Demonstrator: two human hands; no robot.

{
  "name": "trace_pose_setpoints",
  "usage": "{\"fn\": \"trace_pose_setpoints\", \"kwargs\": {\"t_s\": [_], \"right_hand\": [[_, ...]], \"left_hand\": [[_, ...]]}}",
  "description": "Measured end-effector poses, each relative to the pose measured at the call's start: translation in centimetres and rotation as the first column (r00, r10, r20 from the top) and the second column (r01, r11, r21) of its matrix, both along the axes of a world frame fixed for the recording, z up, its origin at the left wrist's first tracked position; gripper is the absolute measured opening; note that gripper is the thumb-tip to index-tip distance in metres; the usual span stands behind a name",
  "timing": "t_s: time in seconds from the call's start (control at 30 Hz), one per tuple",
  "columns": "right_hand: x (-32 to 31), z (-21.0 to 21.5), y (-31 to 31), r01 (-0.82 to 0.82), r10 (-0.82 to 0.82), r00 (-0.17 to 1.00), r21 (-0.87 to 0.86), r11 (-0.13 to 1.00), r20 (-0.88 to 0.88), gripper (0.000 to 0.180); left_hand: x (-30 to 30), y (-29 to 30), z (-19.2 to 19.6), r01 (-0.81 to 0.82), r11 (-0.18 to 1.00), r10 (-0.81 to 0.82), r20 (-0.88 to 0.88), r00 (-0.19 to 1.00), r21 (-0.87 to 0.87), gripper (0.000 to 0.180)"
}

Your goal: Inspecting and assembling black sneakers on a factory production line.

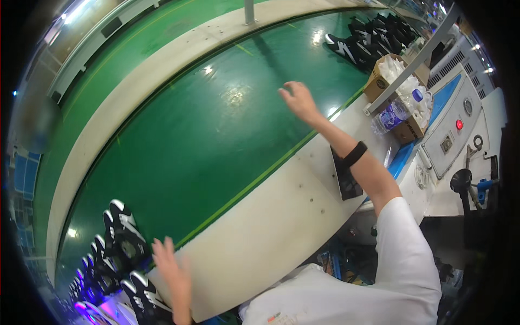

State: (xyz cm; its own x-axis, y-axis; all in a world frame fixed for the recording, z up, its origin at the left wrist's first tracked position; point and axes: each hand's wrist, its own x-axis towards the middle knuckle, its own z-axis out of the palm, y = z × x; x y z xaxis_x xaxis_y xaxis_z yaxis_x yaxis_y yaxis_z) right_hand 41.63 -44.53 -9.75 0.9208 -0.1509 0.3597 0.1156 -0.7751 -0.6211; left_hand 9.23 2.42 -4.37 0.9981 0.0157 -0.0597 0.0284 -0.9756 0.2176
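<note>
My right hand (300,103) reaches out over the green belt (216,146), fingers apart and nothing in them. My left hand (172,271), slightly blurred, is over the near left edge of the belt with its fingers spread and holds nothing. Just left of it stand black shoe uppers with white stripes, the nearest being a pair (143,295) and another upper (125,238). More of them trail off in a row toward the far left. A heap of similar black-and-white uppers (374,40) lies at the far right of the belt.
A pale ledge (271,216) runs along my side. On it, right, are a cardboard box (409,130) stuffed with white material, a plastic bottle (391,116) and a dark flat slab (346,181) under my forearm. Beyond stands a machine panel (452,130) with a red light.
</note>
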Motion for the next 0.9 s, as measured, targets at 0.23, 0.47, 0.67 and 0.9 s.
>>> {"fn": "trace_pose_setpoints", "kwargs": {"t_s": [0.23, 0.47, 0.67, 0.9], "right_hand": [[8.8, -4.1, -15.9, 0.448, -0.457, 0.886, -0.122, 0.886, -0.07, 0.072], [13.8, -5.5, -30.0, 0.767, -0.765, 0.642, 0.049, 0.64, -0.049, 0.086], [15.6, -4.5, -35.2, 0.859, -0.86, 0.507, 0.11, 0.499, -0.06, 0.091], [17.6, -6.5, -38.5, 0.906, -0.91, 0.391, 0.235, 0.353, -0.137, 0.102]], "left_hand": [[-2.6, -4.9, -1.2, 0.161, 0.986, -0.163, -0.374, 0.913, -0.037, 0.091], [-1.7, -5.9, -0.7, 0.176, 0.984, -0.138, -0.516, 0.845, 0.025, 0.089], [-1.7, -6.2, -0.6, 0.166, 0.986, -0.128, -0.582, 0.803, 0.012, 0.089], [-1.9, -6.4, -0.2, 0.128, 0.989, -0.058, -0.622, 0.781, 0.069, 0.091]]}}
